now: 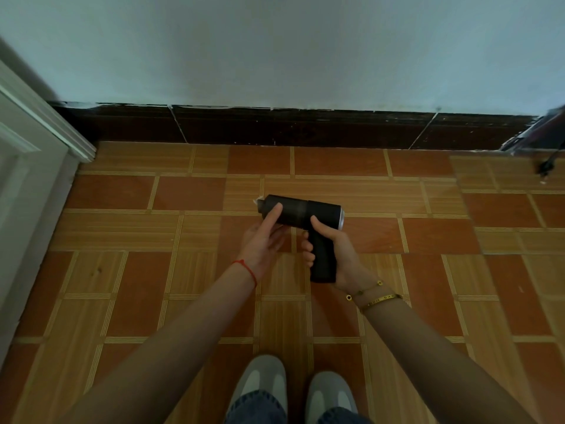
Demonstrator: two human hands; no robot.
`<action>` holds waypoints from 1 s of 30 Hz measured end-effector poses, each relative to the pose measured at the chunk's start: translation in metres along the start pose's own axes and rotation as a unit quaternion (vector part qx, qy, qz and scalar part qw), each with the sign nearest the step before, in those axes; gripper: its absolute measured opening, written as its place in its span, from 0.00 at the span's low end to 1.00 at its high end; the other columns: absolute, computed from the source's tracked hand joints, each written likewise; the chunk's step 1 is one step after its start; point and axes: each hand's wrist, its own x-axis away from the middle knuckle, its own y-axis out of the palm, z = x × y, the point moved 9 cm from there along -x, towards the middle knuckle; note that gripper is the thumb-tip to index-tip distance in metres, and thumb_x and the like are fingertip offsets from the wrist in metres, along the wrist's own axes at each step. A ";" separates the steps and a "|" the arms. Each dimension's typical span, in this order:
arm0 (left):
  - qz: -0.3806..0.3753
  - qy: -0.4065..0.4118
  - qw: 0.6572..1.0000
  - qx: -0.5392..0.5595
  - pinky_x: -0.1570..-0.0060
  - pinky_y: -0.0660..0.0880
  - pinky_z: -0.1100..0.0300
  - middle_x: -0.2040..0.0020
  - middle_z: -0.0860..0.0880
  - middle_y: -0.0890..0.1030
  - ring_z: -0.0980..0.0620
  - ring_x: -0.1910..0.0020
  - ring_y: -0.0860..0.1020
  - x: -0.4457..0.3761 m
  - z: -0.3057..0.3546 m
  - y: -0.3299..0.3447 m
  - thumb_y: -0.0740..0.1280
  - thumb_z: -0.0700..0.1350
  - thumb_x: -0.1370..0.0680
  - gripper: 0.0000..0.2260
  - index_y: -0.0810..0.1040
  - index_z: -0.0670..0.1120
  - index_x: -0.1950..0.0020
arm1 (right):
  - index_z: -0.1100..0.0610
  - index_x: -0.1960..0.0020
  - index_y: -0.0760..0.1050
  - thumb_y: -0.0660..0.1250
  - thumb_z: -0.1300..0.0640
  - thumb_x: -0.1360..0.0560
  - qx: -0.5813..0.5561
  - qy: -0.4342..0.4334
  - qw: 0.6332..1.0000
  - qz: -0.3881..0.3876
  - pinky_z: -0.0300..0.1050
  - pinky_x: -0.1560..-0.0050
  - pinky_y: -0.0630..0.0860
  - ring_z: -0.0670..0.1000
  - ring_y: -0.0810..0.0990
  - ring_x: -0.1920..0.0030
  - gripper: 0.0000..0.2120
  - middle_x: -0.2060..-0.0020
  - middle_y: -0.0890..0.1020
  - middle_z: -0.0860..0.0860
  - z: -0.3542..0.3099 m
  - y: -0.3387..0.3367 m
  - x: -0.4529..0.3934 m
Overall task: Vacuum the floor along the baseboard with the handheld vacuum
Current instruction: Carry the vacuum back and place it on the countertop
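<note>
Fingers: right hand curls round the pistol grip of the black cylindrical handheld vacuum, thumb up against the barrel; left hand lies open under the front of the barrel, one straight finger touching its side
Vacuum: held in the air above the floor, barrel roughly level, nozzle end pointing left, silver-rimmed rear end to the right; well apart from the baseboard
Floor: orange and wood-grain patterned tile floor; a small pale speck shows just beside the nozzle tip
Baseboard: dark brown tiled baseboard runs along the foot of the pale wall
Left edge: white panelled door frame
Wrists: red string bracelet on the left; gold bracelets on the right
Below: grey shoes
</note>
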 end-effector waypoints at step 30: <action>0.046 -0.031 0.998 -0.004 0.34 0.72 0.56 0.41 0.48 0.83 0.53 0.40 0.80 0.075 0.111 0.054 0.69 0.52 0.22 0.10 0.77 0.52 0.43 | 0.65 0.43 0.75 0.70 0.47 0.26 0.077 0.018 0.992 0.096 0.43 0.64 0.78 0.51 0.79 0.67 0.23 0.64 0.80 0.55 -0.105 0.063 0.081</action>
